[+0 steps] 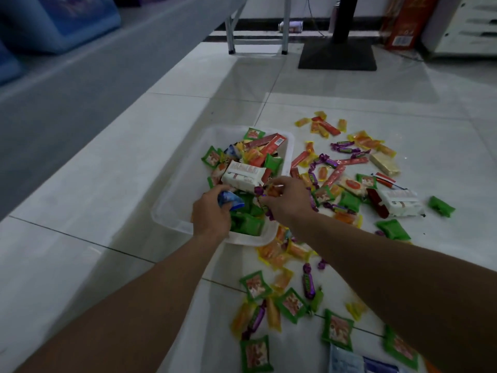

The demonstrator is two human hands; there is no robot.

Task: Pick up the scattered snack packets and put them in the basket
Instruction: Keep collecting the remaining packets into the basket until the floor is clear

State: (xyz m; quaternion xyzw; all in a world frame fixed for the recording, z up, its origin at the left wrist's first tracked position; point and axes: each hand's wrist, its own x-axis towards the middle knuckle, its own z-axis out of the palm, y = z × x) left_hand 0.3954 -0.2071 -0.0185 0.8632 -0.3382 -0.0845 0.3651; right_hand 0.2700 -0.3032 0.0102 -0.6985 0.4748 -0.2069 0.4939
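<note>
A clear plastic basket point(172, 211) stands on the tiled floor, holding many snack packets. Over its near end, my left hand point(211, 214) grips a blue packet point(230, 201). Beside it, my right hand point(285, 199) pinches a small bunch of orange and purple wrapped candies point(265, 193) above the basket. Scattered packets lie on the floor to the right point(349, 168) and in front point(290, 305): green, orange, red, purple and white ones.
A white packet point(400, 203) and a pale wafer bar point(384, 164) lie among the scattered snacks. A black stand base point(337, 56) and grey table legs point(231, 36) are at the back. A grey ledge point(80, 76) runs along the left.
</note>
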